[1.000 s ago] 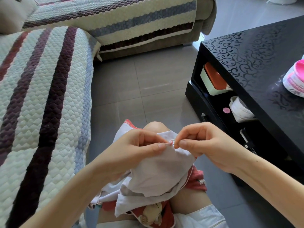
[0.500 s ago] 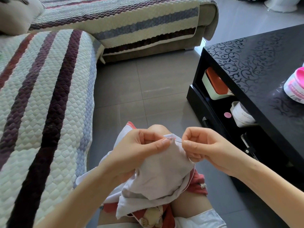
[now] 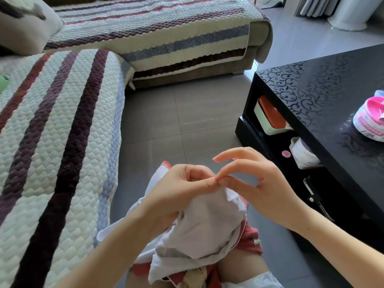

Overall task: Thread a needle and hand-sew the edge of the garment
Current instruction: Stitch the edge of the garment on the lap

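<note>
Our left hand [image 3: 182, 189] grips the white garment [image 3: 207, 223] bunched on our lap; our right hand [image 3: 261, 183] pinches its top edge between thumb and forefinger, other fingers spread, touching the left thumb.

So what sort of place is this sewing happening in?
Most likely a home living room: a sofa with a striped quilted cover, a low black coffee table with a storage shelf underneath, and a grey tiled floor.

I'm not resolving the needle the right hand [image 3: 255, 183] is pinching; the frame is cropping the pink tub [image 3: 369, 121].
</note>
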Motion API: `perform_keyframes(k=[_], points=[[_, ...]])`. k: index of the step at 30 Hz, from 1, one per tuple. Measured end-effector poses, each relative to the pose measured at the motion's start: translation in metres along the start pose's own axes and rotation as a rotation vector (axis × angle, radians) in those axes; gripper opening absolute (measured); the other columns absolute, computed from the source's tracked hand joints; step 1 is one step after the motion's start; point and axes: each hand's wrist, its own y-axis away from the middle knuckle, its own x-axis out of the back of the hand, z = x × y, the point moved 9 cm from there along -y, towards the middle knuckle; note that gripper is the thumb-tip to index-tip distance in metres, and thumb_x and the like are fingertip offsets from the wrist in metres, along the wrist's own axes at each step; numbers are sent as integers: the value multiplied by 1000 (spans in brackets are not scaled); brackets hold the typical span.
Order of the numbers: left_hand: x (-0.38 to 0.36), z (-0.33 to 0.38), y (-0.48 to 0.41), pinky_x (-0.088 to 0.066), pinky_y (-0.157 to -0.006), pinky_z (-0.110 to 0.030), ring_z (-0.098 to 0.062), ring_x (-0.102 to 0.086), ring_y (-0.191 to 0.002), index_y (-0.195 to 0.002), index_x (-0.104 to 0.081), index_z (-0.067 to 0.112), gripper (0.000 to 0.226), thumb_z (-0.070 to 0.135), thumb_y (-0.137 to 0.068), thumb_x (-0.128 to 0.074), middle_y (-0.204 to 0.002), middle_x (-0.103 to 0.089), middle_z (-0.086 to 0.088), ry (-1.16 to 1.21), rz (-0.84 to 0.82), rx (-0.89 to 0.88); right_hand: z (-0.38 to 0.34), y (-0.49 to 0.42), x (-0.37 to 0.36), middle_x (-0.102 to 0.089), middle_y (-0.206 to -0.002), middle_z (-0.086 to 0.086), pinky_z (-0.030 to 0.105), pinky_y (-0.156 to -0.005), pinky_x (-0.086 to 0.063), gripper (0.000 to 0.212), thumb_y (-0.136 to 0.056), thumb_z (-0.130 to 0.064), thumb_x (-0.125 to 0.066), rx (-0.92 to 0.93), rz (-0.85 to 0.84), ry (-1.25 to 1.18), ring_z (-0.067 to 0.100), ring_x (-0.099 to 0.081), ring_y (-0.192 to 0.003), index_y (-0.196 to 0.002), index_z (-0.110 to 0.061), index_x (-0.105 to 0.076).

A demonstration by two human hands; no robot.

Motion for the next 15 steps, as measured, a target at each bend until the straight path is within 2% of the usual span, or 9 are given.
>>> perform_keyframes(k=[2, 5, 8, 10, 12, 14, 15], points=[[1, 0, 0, -47, -64, -18, -11, -60, -71, -82, -73, -1, 15, 14, -80, -73, -74, -67, -7, -11, 7, 11, -13, -5, -1, -64, -103, -4, 33, -87, -46, 21, -89, -29, -58, 106, 28, 73, 15, -57, -101, -85, -12, -71], [4, 3, 0, -46, -59, -15, -7, -58, -64, -74, -76, 10, 12, 13, -82, -69, -70, -67, -2, -34, 31, -3, -28, -9, -9, -62, -96, -1, 39, -77, -46, 15, -93, -18, -51, 276, 20, 277, 19, -55, -92, -87, -10, -61], [9, 3, -2, -43, -57, -13, -3, -56, -60, -67, -74, 14, 21, 9, -86, -66, -65, -65, 3, -63, 69, -14, -35, -13, -13, -60, -90, 0, 41, -71, -45, 17, -94, -12, -45, 313, 43, 324, 21, -52, -86, -82, -7, -56], [11, 3, -1, -41, -56, -12, -2, -54, -58, -68, -73, 10, 20, 10, -87, -66, -62, -64, 4, -122, 114, -31, -40, -15, -10, -58, -85, 3, 41, -69, -46, 23, -95, -10, -42, 253, 61, 171, 23, -53, -80, -79, -1, -56], [15, -2, -1, -35, -51, -12, -1, -46, -53, -68, -68, -2, 23, 12, -86, -69, -58, -56, 3, -208, 184, -32, -49, -20, -1, -59, -82, 7, 45, -71, -49, 22, -97, -8, -41, 180, 103, -62, 24, -59, -77, -83, 2, -55], [19, -14, 1, -36, -53, -18, -6, -46, -56, -71, -68, -5, 30, 24, -77, -72, -60, -55, 1, -235, 223, 18, -58, -29, 11, -59, -78, 9, 45, -72, -56, 14, -99, -9, -45, 137, 120, -342, 25, -65, -73, -88, -5, -52], [22, -18, 3, -39, -57, -21, -7, -50, -61, -74, -71, -2, 31, 29, -75, -71, -63, -59, 1, -230, 222, 48, -54, -35, 15, -57, -75, 8, 44, -67, -57, 11, -98, -12, -48, 58, 106, -525, 25, -65, -67, -88, -9, -51]])
